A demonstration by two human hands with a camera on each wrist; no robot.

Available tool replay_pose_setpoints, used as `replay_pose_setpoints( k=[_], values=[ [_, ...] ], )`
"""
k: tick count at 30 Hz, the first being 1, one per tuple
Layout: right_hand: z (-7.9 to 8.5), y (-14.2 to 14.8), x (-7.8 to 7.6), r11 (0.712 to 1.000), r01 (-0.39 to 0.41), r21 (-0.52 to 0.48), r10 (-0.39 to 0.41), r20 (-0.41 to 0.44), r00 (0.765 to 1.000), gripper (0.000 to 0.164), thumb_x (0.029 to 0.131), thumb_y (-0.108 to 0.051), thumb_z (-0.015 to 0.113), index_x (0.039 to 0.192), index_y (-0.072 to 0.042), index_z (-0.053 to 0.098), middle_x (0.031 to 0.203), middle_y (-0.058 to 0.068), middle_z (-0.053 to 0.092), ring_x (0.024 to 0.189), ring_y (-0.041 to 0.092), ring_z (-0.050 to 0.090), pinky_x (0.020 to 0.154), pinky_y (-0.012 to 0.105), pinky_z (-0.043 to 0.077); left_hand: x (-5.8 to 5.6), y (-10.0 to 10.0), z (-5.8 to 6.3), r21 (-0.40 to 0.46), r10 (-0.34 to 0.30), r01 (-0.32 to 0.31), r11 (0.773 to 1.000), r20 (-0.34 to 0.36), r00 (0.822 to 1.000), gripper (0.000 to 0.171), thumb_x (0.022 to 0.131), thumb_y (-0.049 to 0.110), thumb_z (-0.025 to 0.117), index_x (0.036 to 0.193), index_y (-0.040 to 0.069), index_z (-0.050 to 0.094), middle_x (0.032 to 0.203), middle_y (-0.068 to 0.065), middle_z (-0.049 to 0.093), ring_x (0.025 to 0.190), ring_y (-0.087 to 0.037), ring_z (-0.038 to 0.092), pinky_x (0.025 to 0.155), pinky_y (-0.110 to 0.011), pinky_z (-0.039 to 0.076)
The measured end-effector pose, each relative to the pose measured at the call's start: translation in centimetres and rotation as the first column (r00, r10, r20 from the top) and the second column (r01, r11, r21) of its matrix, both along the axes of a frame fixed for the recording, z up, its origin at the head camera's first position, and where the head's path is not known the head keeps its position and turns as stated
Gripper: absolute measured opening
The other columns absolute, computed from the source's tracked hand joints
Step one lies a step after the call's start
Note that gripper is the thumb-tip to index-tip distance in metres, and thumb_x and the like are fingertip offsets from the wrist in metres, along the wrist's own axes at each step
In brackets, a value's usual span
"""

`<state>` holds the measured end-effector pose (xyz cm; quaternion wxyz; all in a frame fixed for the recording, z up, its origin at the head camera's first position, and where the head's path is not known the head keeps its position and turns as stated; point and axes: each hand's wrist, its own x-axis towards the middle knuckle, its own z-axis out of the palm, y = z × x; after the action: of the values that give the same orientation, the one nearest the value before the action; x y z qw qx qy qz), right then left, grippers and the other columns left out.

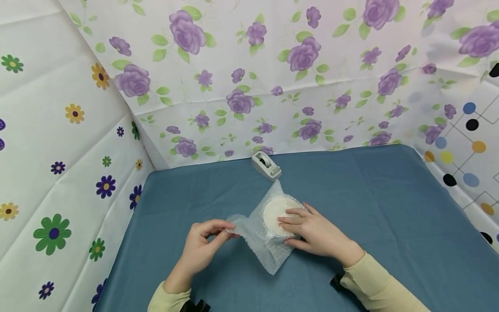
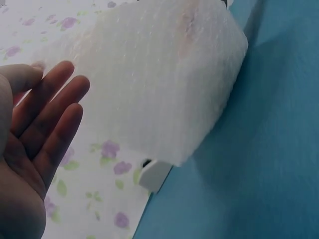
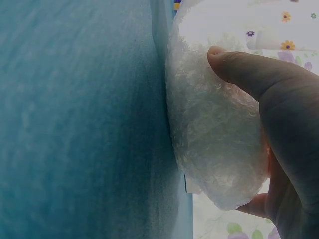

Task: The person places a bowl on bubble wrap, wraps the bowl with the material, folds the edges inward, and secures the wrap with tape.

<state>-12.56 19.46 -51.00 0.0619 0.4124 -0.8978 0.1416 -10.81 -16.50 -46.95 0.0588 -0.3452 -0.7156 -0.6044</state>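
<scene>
A round white object (image 1: 277,214) with a flat top lies on a sheet of bubble wrap (image 1: 269,255), which is gathered up around its side. My left hand (image 1: 204,245) pinches the left corner of the sheet between thumb and fingertips and holds it raised. In the left wrist view the lifted bubble wrap (image 2: 149,84) spreads out from that hand, hiding the round object. My right hand (image 1: 315,229) rests on the round object with fingers fairly straight across its top. Its thumb (image 3: 244,69) lies along the wrapped side in the right wrist view.
A white tape dispenser (image 1: 267,165) stands at the back of the blue-covered table (image 1: 370,195), just behind the bubble wrap's far corner. Flower-printed sheets (image 1: 241,78) hang behind and to the left, and a dotted one (image 1: 468,164) hangs on the right.
</scene>
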Motion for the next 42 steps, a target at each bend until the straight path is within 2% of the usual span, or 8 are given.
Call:
replay_pose_setpoints(
  k=[3,8,13,17,24,33,38,42],
  values=[
    [0.1,0.0,0.0,1.0,0.0,0.0,0.0,-0.001,1.0,0.056,0.103,-0.048,0.071,0.15,-0.018,0.065,0.152,-0.004,0.062,0.147,0.029,0.049,0.12,0.07,0.03,-0.5,1.1,0.2,0.008,0.02,-0.019,1.0,-0.013,1.0,0.028,0.099,-0.016,0.064,0.113,0.003,0.078,0.095,-0.014,0.08,0.087,-0.021,0.079,0.078,-0.033,0.064],
    [0.0,0.1,-0.1,1.0,0.005,0.001,-0.005,-0.007,1.0,0.057,0.103,-0.05,0.07,0.15,-0.018,0.065,0.152,-0.004,0.062,0.147,0.029,0.05,0.119,0.071,0.031,-1.4,3.0,0.2,0.021,0.052,-0.05,0.999,-0.054,0.997,0.026,0.098,-0.015,0.064,0.111,0.002,0.079,0.093,-0.02,0.078,0.082,-0.009,0.074,0.076,-0.028,0.061],
    [-0.3,0.0,-0.1,1.0,0.008,-0.015,-0.008,-0.004,1.0,0.055,0.103,-0.05,0.07,0.149,-0.019,0.066,0.151,-0.005,0.063,0.147,0.028,0.05,0.118,0.071,0.032,-2.1,4.3,-0.2,0.006,0.056,-0.056,0.998,-0.042,0.998,0.025,0.1,-0.012,0.063,0.112,0.004,0.079,0.097,-0.017,0.079,0.077,-0.02,0.073,0.074,-0.03,0.059],
    [-0.4,-0.1,0.0,1.0,0.004,-0.028,-0.004,-0.007,1.0,0.055,0.103,-0.049,0.072,0.148,-0.018,0.068,0.15,-0.003,0.064,0.145,0.029,0.052,0.117,0.072,0.033,-2.3,4.9,-0.6,-0.01,0.056,-0.056,0.998,-0.02,0.998,0.023,0.102,-0.009,0.063,0.113,0.004,0.078,0.104,-0.013,0.08,0.087,-0.03,0.076,0.079,-0.033,0.06],
    [0.0,-0.1,0.1,1.0,0.011,-0.009,-0.011,0.006,1.0,0.056,0.103,-0.049,0.072,0.149,-0.018,0.067,0.151,-0.003,0.063,0.146,0.029,0.05,0.118,0.072,0.032,-2.7,5.3,-1.4,-0.038,0.064,-0.065,0.997,-0.023,0.998,0.023,0.103,-0.007,0.063,0.115,0.005,0.078,0.109,-0.011,0.08,0.097,-0.026,0.078,0.083,-0.036,0.061],
    [0.1,0.0,0.0,1.0,0.007,-0.009,-0.006,0.011,1.0,0.055,0.102,-0.048,0.072,0.148,-0.018,0.068,0.15,-0.002,0.064,0.147,0.03,0.05,0.117,0.073,0.032,-2.9,6.4,-2.5,-0.106,0.049,-0.052,0.993,-0.023,0.999,0.029,0.099,-0.005,0.073,0.124,0.008,0.076,0.123,-0.008,0.078,0.119,-0.024,0.073,0.096,-0.049,0.06],
    [0.1,0.1,-0.1,1.0,-0.004,-0.001,0.004,0.001,1.0,0.048,0.102,-0.043,0.075,0.144,-0.019,0.071,0.147,-0.002,0.066,0.146,0.029,0.051,0.117,0.073,0.033,-2.8,6.9,-3.0,-0.15,0.041,-0.043,0.988,-0.011,0.999,0.039,0.097,-0.004,0.076,0.134,0.011,0.072,0.133,-0.007,0.074,0.128,-0.024,0.068,0.102,-0.048,0.058],
    [0.0,0.1,-0.2,1.0,-0.013,0.017,0.013,-0.021,1.0,0.04,0.102,-0.041,0.075,0.137,-0.021,0.075,0.142,-0.003,0.069,0.146,0.027,0.051,0.116,0.073,0.035,-2.9,7.3,-3.4,-0.187,0.039,-0.045,0.981,-0.037,0.999,0.044,0.096,-0.004,0.077,0.137,0.011,0.07,0.135,-0.008,0.073,0.13,-0.025,0.067,0.099,-0.049,0.059]
  ],
)
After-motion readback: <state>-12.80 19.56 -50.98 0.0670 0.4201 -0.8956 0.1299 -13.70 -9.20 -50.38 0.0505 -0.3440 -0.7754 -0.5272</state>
